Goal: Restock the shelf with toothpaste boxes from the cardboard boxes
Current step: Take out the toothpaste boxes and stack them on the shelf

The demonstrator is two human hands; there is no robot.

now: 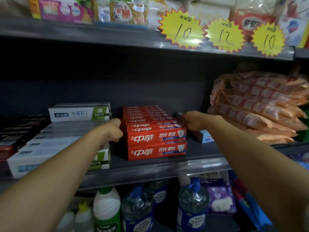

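Squared up the red boxes mid-shelf, stacked two high, probably to keep rows neat. Left hand fisted at nine o'clock of the stack, right hand curled at three o'clock, flanking and pressing; holding nothing, apparently.

Left hand: pressing, fingers curled, against the left end of the red boxes.
Right hand: pressing against the right end of the red boxes, far back.
Red boxes: sitting in two-high rows on the shelf, running from near edge to far.
White boxes: lying stacked just left of the red ones.
Blue box: lying under the right wrist.
Orange packs: piling up at far right.
Bottles: standing below.
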